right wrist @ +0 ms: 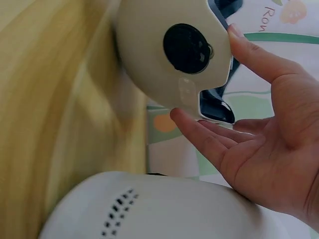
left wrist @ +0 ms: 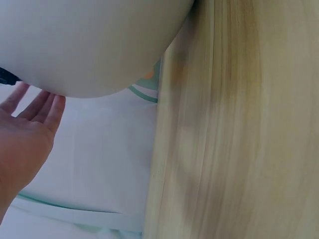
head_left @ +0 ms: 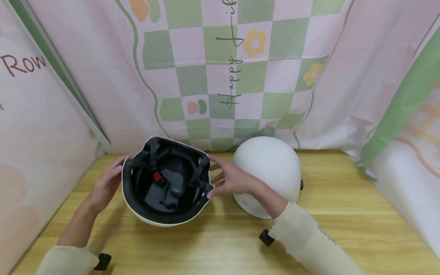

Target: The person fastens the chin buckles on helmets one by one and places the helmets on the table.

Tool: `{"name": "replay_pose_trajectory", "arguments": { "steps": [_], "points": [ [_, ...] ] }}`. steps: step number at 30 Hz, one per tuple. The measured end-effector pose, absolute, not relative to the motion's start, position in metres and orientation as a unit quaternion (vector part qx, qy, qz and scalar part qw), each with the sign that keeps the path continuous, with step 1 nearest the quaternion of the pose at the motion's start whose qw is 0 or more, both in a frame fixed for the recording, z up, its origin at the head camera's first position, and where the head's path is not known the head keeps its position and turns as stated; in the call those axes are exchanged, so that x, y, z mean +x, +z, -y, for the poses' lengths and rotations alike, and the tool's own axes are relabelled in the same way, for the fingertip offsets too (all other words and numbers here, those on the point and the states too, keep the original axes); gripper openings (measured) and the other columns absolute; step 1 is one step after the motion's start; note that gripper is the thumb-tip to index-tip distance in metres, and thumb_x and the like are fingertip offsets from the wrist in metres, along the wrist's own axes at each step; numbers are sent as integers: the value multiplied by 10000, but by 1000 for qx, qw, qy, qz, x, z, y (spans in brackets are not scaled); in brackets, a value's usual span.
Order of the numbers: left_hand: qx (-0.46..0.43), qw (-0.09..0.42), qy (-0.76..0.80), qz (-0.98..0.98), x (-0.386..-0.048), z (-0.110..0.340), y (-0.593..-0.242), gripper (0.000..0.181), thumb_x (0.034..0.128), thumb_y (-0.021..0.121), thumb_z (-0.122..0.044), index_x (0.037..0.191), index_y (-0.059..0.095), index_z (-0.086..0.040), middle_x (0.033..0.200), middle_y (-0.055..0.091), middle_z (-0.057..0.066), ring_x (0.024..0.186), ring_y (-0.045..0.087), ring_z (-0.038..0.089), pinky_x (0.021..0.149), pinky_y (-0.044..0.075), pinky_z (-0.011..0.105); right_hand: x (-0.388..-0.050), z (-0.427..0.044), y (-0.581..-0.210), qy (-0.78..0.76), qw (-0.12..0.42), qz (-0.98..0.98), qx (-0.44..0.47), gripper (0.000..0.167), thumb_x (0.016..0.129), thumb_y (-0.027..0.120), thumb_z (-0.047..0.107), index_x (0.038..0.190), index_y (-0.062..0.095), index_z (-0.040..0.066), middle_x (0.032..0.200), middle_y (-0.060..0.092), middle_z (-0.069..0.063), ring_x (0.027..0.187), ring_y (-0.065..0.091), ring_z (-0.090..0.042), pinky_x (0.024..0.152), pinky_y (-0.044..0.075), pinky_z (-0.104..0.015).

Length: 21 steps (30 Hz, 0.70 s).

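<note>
A white helmet (head_left: pixel 148 214) is tilted so its black interior faces the head camera, with dark straps and a red buckle (head_left: pixel 157 176) inside. My left hand (head_left: pixel 103 187) holds its left side; in the left wrist view this hand's (left wrist: pixel 25 139) fingertips touch the smooth shell (left wrist: pixel 89 45). My right hand (head_left: pixel 237 179) grips the right side, thumb at the rim and fingers on the shell. A black round disc (right wrist: pixel 187 48) shows on that side in the right wrist view, near my right hand (right wrist: pixel 279 134).
A second white helmet (head_left: pixel 268 164) sits dome up on the wooden table (head_left: pixel 343 214), just behind and below my right wrist. Its vent holes (right wrist: pixel 118 209) show in the right wrist view. Behind the table hangs a checked, flowered cloth (head_left: pixel 220 76); printed cloth also covers both sides.
</note>
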<state>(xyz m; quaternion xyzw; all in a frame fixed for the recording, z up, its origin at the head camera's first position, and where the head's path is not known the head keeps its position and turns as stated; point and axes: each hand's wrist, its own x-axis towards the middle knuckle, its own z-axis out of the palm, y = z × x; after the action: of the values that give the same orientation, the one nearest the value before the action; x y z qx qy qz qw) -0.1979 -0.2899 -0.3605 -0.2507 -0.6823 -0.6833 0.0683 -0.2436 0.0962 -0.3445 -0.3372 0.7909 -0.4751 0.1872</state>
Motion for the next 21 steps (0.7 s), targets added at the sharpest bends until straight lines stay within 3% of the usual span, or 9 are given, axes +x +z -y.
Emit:
{"name": "replay_pose_trajectory", "arguments": {
  "steps": [11,21],
  "points": [
    [-272,88,-717,636,-198,291,-356,443,1046,316,63,1303,626,-121,1275,656,-13,1148,605,105,970,466,210,-239,-88,-356,-472,189,-808,-298,1119,837,880,118,1648,112,68,1482,451,-308,1148,673,-387,910,592,-414],
    [-319,93,-703,629,-198,292,-359,533,997,300,162,1401,583,-42,1364,650,27,1235,594,124,1041,445,223,-238,-82,-368,-504,207,-797,-260,1167,828,882,87,1669,74,138,1458,494,-276,1098,689,-333,863,597,-388]
  ]
}}
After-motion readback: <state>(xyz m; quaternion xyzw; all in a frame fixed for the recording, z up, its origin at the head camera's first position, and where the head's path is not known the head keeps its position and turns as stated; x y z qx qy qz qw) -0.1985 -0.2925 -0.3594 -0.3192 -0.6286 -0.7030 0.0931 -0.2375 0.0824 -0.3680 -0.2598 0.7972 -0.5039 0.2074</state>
